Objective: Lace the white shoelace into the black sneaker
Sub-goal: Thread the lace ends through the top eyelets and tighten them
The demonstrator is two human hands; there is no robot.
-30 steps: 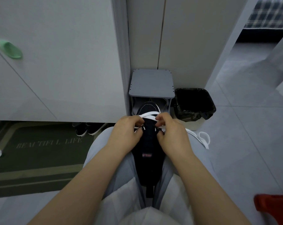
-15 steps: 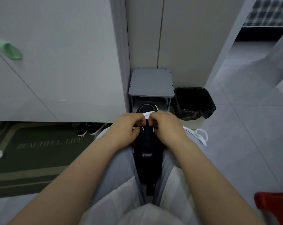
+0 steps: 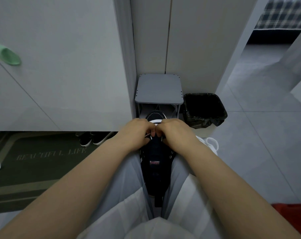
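Note:
The black sneaker (image 3: 154, 163) lies wedged between my knees, toe pointing away from me, a red tag on its tongue. The white shoelace (image 3: 154, 121) crosses the lowest eyelets near the toe, and a loose loop of it hangs off my right knee. My left hand (image 3: 137, 133) and my right hand (image 3: 175, 132) meet knuckle to knuckle over the front eyelets, fingers curled down and pinching the lace. The fingertips and the lace ends are hidden under the hands.
A small grey stool (image 3: 159, 88) stands straight ahead against the white wall, a black-lined bin (image 3: 205, 109) to its right. A dark green doormat (image 3: 34, 163) lies on the left, with black shoes (image 3: 91, 138) under the cabinet. Something red (image 3: 291, 216) sits at the lower right.
Both hands have moved closer together and a little toward the toe, and now touch over the front eyelets. The crossed lace they showed a second ago is mostly covered.

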